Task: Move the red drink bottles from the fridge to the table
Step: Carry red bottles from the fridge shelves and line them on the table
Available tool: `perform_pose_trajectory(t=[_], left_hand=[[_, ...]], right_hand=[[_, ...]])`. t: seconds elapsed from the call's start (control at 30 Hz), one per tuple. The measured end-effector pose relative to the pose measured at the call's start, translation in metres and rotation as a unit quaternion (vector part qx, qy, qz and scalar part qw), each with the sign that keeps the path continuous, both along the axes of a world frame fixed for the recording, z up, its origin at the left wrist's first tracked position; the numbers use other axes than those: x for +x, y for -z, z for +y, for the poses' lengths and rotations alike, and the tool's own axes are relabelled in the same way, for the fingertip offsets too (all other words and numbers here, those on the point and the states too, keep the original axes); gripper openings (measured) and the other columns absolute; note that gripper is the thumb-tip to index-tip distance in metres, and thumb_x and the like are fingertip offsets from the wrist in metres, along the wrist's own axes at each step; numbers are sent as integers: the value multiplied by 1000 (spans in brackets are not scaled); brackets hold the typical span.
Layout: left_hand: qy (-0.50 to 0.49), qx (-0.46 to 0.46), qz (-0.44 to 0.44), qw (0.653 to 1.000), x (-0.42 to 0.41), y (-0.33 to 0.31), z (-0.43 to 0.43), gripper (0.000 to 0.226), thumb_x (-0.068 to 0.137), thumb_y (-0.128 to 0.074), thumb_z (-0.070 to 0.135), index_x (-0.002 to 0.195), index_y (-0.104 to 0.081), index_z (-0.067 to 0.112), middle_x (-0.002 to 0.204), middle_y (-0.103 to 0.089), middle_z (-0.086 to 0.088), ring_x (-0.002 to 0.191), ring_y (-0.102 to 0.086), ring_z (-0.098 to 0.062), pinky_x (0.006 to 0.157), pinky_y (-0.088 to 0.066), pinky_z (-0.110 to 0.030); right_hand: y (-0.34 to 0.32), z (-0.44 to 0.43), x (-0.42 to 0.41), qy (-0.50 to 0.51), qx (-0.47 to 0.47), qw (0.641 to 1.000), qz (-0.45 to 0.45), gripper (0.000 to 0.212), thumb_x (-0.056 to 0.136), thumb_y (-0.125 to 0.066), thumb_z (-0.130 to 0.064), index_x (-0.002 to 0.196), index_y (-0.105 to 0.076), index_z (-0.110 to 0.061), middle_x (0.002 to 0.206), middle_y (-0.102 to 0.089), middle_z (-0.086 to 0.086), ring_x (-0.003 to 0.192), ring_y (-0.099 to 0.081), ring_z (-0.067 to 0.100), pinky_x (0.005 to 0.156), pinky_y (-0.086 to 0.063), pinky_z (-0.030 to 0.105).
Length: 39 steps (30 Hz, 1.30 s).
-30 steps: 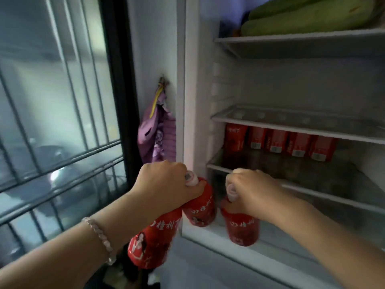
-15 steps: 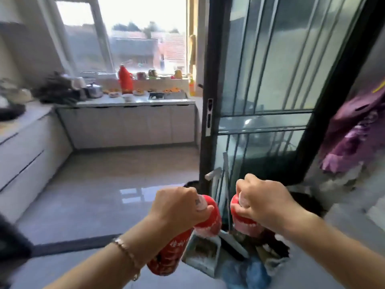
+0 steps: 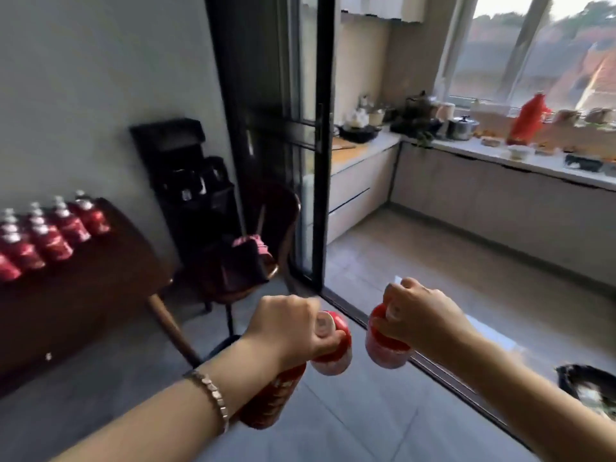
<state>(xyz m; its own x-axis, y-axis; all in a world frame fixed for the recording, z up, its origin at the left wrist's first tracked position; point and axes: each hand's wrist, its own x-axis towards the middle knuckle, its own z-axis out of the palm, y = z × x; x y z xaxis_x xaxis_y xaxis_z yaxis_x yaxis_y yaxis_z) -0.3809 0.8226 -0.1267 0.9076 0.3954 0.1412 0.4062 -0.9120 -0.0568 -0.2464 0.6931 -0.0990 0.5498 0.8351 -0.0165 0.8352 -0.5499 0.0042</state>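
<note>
My left hand (image 3: pixel 286 325) grips two red drink bottles by their necks: one (image 3: pixel 333 348) hangs beside my fingers, the other (image 3: pixel 271 400) slants down under my wrist. In my right hand (image 3: pixel 416 315) a third red bottle (image 3: pixel 383 350) hangs by its white cap. Both hands are held out low over the grey tiled floor. At the far left stands a dark wooden table (image 3: pixel 83 295) with several red bottles (image 3: pixel 50 235) in rows along its back edge. The fridge is out of view.
A dark chair (image 3: pixel 253 261) with a pink cloth stands right of the table, a black appliance stand (image 3: pixel 186 181) behind it. A black sliding door frame (image 3: pixel 320 161) and its floor track separate this room from the kitchen, where cluttered counters (image 3: pixel 500 151) run under a window.
The view has swung from the fridge past the glass door to the dining table and kitchen. Both hands carry the bottles with the same grips, away from the fridge.
</note>
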Motion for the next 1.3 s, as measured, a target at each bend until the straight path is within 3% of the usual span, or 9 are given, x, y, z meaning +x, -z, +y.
perform_pose_trajectory(t=[0.2, 0.3, 0.4, 0.53, 0.7, 0.83, 0.97, 1.13, 1.3], left_hand=[[-163, -42, 14, 986, -110, 9, 125, 54, 82, -40, 70, 94, -56, 19, 101, -67, -1, 95, -62, -23, 68, -35, -29], [-246, -59, 9, 967, -154, 14, 177, 50, 83, -45, 66, 93, -56, 18, 101, -68, -1, 96, -63, -24, 72, -38, -26], [-301, -70, 11, 951, -188, 19, 226, 50, 82, -46, 67, 93, -56, 19, 98, -68, 1, 92, -64, -22, 72, -39, -26], [-380, -76, -12, 922, -221, 25, 300, 47, 80, -45, 68, 83, -53, 22, 90, -67, 3, 86, -64, -20, 74, -44, -30], [-455, -88, -48, 885, -249, 28, 393, 42, 80, -47, 67, 78, -45, 25, 75, -55, 10, 76, -62, -14, 63, -39, -25], [-501, -107, -70, 856, -270, 37, 460, 43, 79, -49, 68, 79, -45, 26, 74, -54, 13, 67, -54, -8, 58, -36, -21], [-525, -107, -76, 841, -291, 54, 527, 43, 78, -49, 69, 76, -43, 26, 72, -53, 12, 65, -53, -7, 57, -37, -20], [-494, -119, -59, 859, -317, 80, 617, 45, 78, -48, 70, 73, -42, 26, 68, -52, 11, 64, -54, -7, 57, -39, -22], [-437, -154, -54, 884, -342, 99, 704, 43, 77, -50, 68, 72, -42, 26, 61, -46, 11, 61, -51, -7, 58, -38, -22]], right_hand=[[14, 170, -71, -149, 17, 987, 50, 39, 94, -48, -44, 123, -50, -17, 120, -53, 3, 101, -60, 20, 82, -54, 32], [23, 245, -101, -212, 27, 973, 86, 31, 91, -51, -45, 108, -52, -19, 112, -52, 3, 93, -58, 23, 72, -44, 31], [32, 319, -127, -256, 10, 964, 72, 37, 89, -52, -50, 110, -53, -20, 100, -47, -1, 87, -63, 24, 64, -45, 30], [41, 423, -154, -329, -2, 940, 95, 42, 85, -56, -55, 111, -54, -22, 98, -45, -3, 89, -64, 24, 71, -50, 33], [48, 543, -178, -375, -24, 917, 132, 37, 86, -57, -51, 112, -53, -23, 100, -42, -5, 92, -62, 22, 75, -52, 32], [63, 627, -195, -367, -29, 915, 167, 39, 86, -60, -48, 115, -55, -23, 115, -47, -1, 95, -60, 21, 78, -54, 31], [88, 700, -211, -327, -30, 917, 227, 35, 84, -63, -44, 110, -58, -22, 116, -47, 0, 100, -59, 23, 79, -56, 36], [129, 780, -231, -260, -11, 923, 282, 24, 87, -62, -37, 105, -59, -21, 114, -48, -1, 91, -52, 14, 70, -51, 27], [162, 852, -249, -153, 11, 937, 315, 33, 88, -62, -35, 114, -58, -16, 119, -48, 5, 92, -52, 17, 70, -47, 28]])
